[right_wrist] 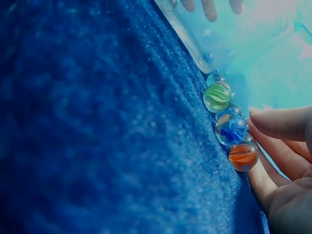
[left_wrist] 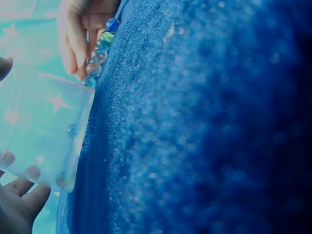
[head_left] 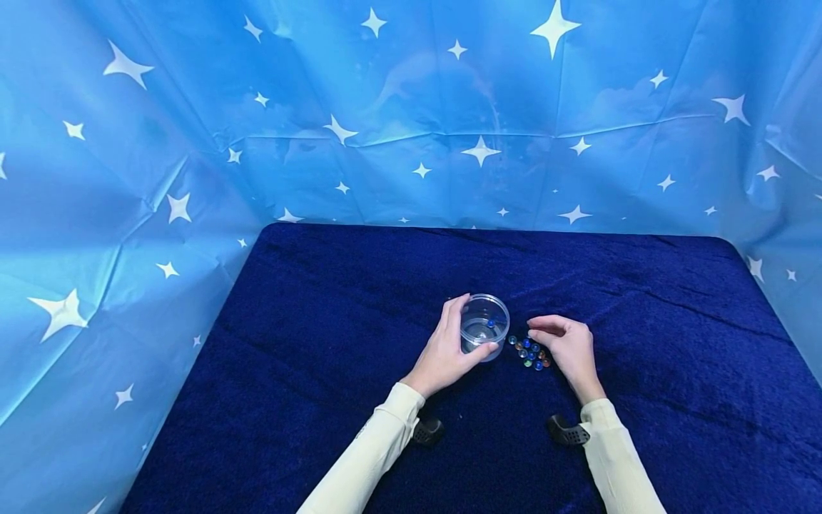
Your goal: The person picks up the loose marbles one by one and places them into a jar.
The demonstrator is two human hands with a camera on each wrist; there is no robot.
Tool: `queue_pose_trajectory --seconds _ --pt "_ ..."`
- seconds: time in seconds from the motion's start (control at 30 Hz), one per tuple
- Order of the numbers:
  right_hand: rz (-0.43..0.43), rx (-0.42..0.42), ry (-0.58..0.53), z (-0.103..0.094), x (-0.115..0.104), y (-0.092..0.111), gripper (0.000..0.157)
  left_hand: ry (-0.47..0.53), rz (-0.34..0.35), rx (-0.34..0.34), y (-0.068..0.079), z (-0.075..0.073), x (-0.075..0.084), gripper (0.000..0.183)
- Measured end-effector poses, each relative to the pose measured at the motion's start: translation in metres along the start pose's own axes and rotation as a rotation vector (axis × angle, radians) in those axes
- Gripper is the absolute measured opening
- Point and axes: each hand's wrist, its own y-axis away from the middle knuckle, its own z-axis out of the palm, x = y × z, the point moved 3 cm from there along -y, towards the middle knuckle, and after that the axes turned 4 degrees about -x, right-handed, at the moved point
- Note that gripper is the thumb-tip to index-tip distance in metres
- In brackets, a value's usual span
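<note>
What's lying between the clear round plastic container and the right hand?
A cluster of small glass marbles, including blue, green and orange, lies on the dark blue cloth between the container and the right hand; the head view shows this.

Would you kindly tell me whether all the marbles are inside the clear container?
No, a cluster of marbles lies on the dark blue cloth beside the clear container.

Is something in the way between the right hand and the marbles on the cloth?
Nothing I can see: the right hand is right beside the marbles. The cup is on their other side, not between.
</note>
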Motion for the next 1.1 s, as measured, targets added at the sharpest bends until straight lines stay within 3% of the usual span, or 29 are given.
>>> queue_pose_trajectory --seconds 0.63,1.1 --pt "-0.007 -0.052 0.09 0.0 0.0036 -0.0002 0.017 0.006 0.003 0.001 0.0004 0.0008 -0.0016 0.089" --pt "-0.041 -0.04 0.146 0.0012 0.0057 -0.0008 0.012 0.002 0.006 0.005 0.0002 0.0017 -0.0027 0.089"
